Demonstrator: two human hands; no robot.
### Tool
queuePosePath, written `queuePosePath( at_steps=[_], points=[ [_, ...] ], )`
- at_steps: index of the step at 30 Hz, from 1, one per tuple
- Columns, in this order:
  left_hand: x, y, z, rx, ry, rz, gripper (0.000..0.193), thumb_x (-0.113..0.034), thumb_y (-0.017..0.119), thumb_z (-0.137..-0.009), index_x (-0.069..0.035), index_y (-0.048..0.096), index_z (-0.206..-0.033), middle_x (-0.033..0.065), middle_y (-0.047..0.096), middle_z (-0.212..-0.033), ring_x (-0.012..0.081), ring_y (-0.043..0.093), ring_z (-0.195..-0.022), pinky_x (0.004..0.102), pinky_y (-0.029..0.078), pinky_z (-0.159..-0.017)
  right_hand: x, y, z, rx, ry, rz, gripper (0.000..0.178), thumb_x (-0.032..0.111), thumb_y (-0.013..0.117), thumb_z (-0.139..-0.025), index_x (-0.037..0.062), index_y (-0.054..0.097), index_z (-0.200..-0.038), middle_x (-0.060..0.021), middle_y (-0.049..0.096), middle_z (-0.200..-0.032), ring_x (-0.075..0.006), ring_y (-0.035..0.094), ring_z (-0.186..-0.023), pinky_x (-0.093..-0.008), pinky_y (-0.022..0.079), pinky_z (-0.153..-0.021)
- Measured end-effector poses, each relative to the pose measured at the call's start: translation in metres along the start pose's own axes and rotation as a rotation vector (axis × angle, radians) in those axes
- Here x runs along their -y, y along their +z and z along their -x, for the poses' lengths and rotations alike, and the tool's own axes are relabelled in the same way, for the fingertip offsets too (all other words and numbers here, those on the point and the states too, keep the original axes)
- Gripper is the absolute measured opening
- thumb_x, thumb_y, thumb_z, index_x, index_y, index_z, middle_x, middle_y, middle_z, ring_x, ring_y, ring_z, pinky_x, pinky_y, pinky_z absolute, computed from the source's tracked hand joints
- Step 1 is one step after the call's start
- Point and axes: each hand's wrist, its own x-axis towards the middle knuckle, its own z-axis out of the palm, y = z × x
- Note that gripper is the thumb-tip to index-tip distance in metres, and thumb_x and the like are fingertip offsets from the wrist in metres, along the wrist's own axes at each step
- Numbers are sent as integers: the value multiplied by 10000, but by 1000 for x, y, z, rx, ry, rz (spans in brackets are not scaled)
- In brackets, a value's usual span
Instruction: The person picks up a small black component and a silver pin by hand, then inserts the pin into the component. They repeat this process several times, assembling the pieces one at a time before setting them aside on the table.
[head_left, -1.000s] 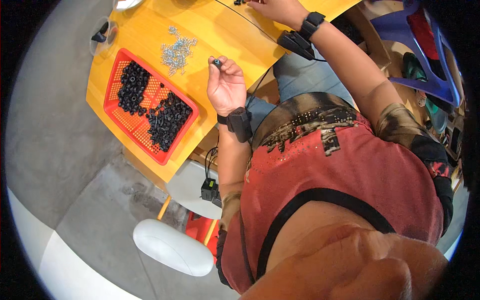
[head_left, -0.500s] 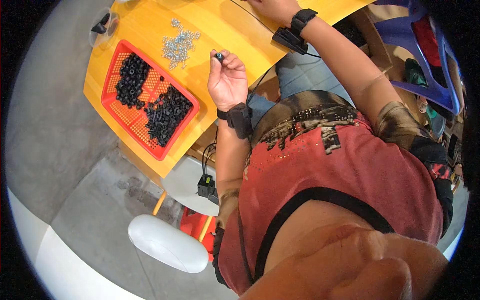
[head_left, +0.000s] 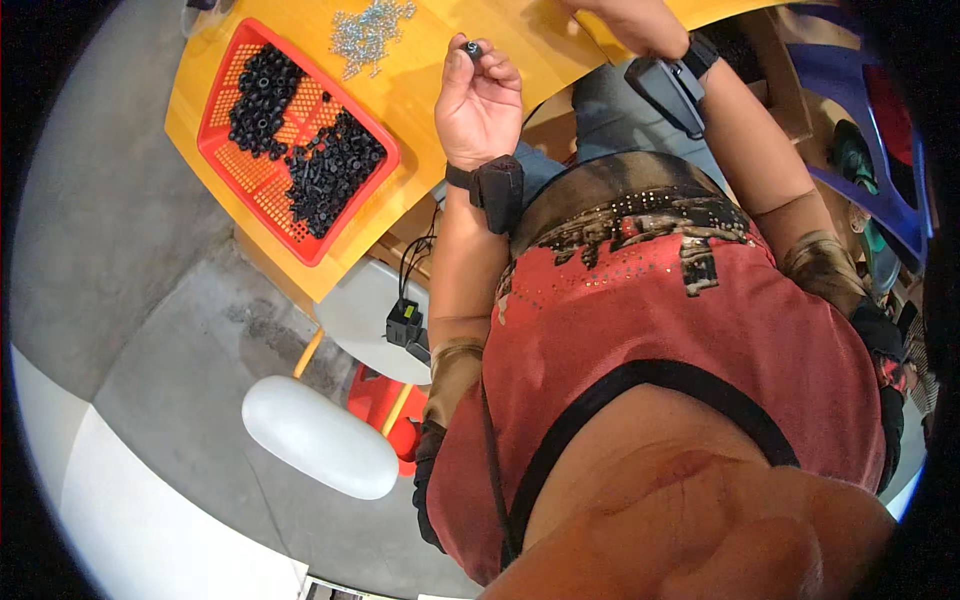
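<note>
Head view: pinched a small black part between thumb and fingertips of the left hand, palm up, over the yellow table. Compared with a second earlier, had drawn the right hand back toward the body, so left the black part to the left hand alone, hands well apart. Could not tell whether the right hand held anything, its fingertips being cut off by the view's upper edge. Saw, left of the black part, a loose pile of silvery pieces; farther left, a red basket with two black heaps, larger rounds apart from smaller bits. Judged as possible hindrances the bulky black boxes strapped to the left wrist and right wrist. Noticed, outermost, a white rounded seat below the table's near edge.
</note>
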Motion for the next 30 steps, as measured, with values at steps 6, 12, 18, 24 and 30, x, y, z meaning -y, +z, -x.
queuePosePath(
  at_steps=[6, 12, 18, 24, 30],
  points=[
    [0, -1, 0, 27, -29, -57, 177, -75, 672, -978, -53, 668, -1153, 96, 629, -1064, 184, 594, -927, 307, 552, -843, -24, 28, 14, 93, 70, 92, 175, 21, 674, -983, -16, 699, -1152, -78, 745, -1022, -154, 713, -889, -266, 573, -808],
    [-2, -6, 2, 14, -22, -67, 177, -92, 663, -993, -53, 673, -1165, 100, 668, -1097, 182, 621, -947, 311, 553, -854, -31, 30, 18, -106, 353, -8, 169, 12, 646, -999, -31, 682, -1158, -108, 743, -1053, -182, 727, -944, -304, 596, -874],
    [-3, -5, 2, 9, -31, -47, 172, -104, 659, -999, -51, 674, -1162, 102, 631, -1073, 186, 603, -942, 314, 549, -854, -36, 24, 19, -119, 331, -53, 163, 17, 647, -998, -24, 683, -1152, -96, 744, -1036, -168, 722, -895, -285, 593, -814],
    [-3, -3, 4, -13, 6, -64, 171, -86, 660, -992, -45, 667, -1158, 105, 594, -1064, 188, 570, -944, 312, 535, -860, -22, 19, 22, -121, 336, -20, 175, 36, 650, -1003, -12, 690, -1166, -71, 747, -1013, -142, 714, -831, -264, 579, -769],
    [-2, 0, 4, 37, 9, -133, 202, -85, 678, -984, -47, 667, -1182, 97, 669, -1044, 188, 614, -936, 303, 540, -858, -18, 22, 26, -162, 319, 65, 262, 55, 666, -1000, -2, 684, -1254, -41, 746, -1025, -124, 709, -885, -238, 563, -799]
  ],
)
